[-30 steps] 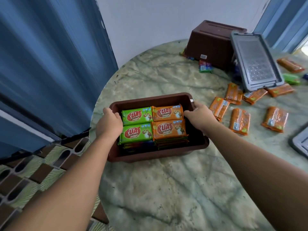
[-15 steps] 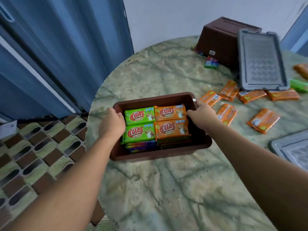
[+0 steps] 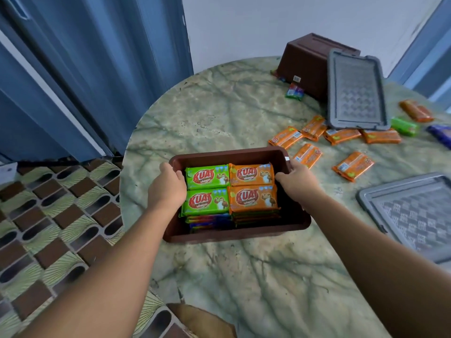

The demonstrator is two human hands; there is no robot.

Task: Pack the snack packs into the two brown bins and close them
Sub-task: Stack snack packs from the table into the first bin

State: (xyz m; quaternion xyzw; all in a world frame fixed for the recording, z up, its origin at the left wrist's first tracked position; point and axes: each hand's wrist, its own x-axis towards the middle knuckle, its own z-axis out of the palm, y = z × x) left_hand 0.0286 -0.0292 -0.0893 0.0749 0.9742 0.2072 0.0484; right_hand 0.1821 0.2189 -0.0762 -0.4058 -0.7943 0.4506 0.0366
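A brown bin (image 3: pixel 234 236) sits on the marble table near its left edge, filled with stacked snack packs: green ones (image 3: pixel 207 189) on the left, orange ones (image 3: pixel 252 186) on the right. My left hand (image 3: pixel 166 189) grips the bin's left rim and my right hand (image 3: pixel 296 182) grips its right rim. A second brown bin (image 3: pixel 306 62) lies tipped at the back, with a grey lid (image 3: pixel 355 90) leaning against it. Another grey lid (image 3: pixel 412 213) lies flat at the right. Several loose orange packs (image 3: pixel 353 165) are scattered between the bins.
The round table's edge (image 3: pixel 127 167) runs close to the bin's left side, with tiled floor (image 3: pixel 48 215) below. Blue curtains (image 3: pixel 85 69) hang at the left. A green pack (image 3: pixel 404 126) and a purple pack (image 3: pixel 440 135) lie at the far right.
Both hands keep their grip on the bin. The view has swung right and pulled back; the bin sits slightly nearer the table's middle relative to the scattered packs.
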